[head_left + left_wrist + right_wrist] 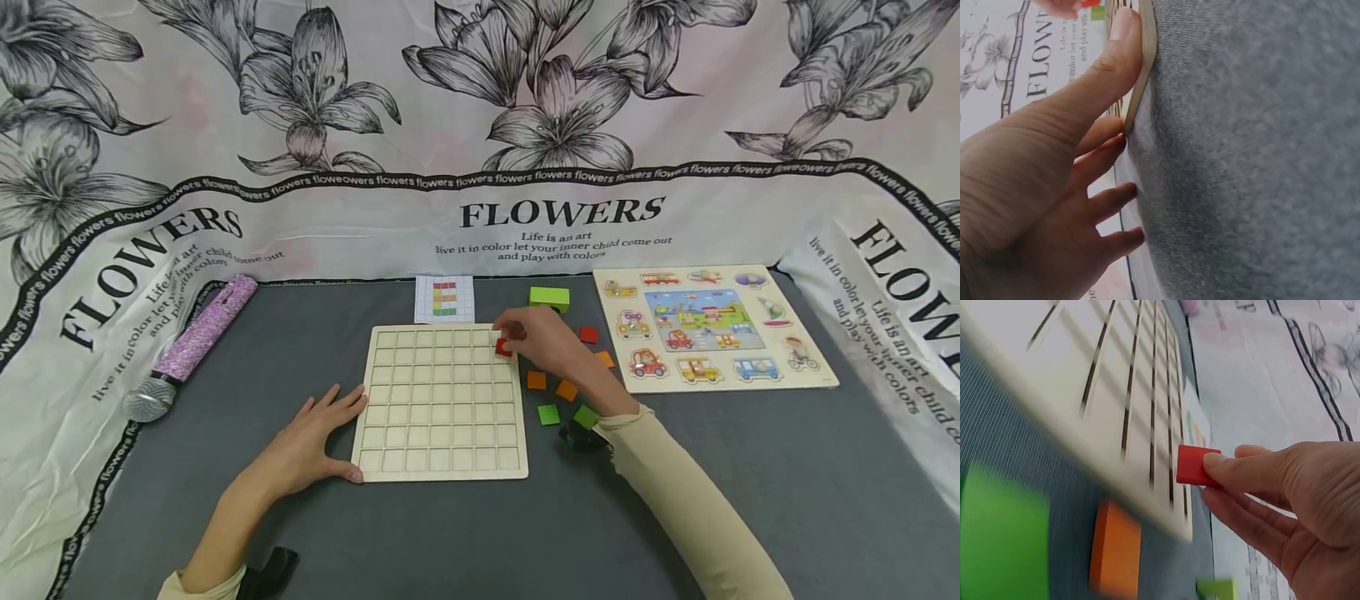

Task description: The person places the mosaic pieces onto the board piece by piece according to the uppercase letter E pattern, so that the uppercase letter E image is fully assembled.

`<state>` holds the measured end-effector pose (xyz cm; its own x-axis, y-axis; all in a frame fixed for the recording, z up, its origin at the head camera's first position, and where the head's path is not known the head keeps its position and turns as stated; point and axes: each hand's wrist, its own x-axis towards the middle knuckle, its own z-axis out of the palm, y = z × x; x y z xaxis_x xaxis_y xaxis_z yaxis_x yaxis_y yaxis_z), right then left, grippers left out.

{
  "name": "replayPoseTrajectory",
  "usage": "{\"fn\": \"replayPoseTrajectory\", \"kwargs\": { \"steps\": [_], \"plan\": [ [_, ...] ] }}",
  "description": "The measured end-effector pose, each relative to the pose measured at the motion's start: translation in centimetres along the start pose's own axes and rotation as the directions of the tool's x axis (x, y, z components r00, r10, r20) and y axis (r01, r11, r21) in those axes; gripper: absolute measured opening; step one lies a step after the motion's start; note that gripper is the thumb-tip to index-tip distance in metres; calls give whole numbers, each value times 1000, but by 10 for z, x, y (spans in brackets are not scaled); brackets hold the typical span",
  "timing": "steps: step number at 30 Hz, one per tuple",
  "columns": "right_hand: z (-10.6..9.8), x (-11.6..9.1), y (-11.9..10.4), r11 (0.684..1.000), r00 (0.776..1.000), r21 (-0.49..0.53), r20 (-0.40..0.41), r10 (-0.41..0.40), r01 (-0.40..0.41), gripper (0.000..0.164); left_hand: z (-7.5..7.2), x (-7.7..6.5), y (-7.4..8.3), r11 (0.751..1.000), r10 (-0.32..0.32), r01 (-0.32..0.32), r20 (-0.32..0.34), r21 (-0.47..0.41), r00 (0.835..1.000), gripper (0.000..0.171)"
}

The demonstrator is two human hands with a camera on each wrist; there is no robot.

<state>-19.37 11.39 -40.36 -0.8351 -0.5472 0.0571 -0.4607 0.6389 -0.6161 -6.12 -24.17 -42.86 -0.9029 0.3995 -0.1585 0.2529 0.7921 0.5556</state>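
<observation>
A wooden grid board with square cells lies flat on the grey cloth. My right hand pinches a red square tile between thumb and fingers over the board's far right corner. In the head view, fingers partly cover that red tile. Along the board's left edge, my left hand rests with fingers spread, thumb and fingertips touching the rim. Right of the board lie loose tiles: another red tile, several orange tiles and green tiles.
Behind the board lies a card with a coloured grid pattern. A green block sits at the far right, beside a vehicle picture puzzle. On the left is a glittery pink microphone. A flower-printed white cloth borders the back.
</observation>
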Motion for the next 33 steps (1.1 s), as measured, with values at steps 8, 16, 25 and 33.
{"fn": "replayPoseTrajectory", "kwargs": {
  "steps": [8, 16, 25, 33],
  "plan": [
    [37, 39, -28, 992, 996, 101, -25, -80, 82, 23, 1, 0, -1, 1000, 3, -3, -4, -23, 1000, 107],
    [62, 61, -43, 984, 998, 162, -17, -67, 69, 21, 1, 0, 0, 999, 11, -12, -16, -34, 1000, 107],
    [72, 65, -45, 985, 998, 168, 45, -52, 44, 18, -1, -3, 0, 999, 3, -3, -21, -38, 1000, 105],
    [77, 69, -45, 988, 998, 151, 53, -44, 35, 15, -1, -2, -1, 999, 0, -1, -15, -38, 1000, 105]
  ]
}}
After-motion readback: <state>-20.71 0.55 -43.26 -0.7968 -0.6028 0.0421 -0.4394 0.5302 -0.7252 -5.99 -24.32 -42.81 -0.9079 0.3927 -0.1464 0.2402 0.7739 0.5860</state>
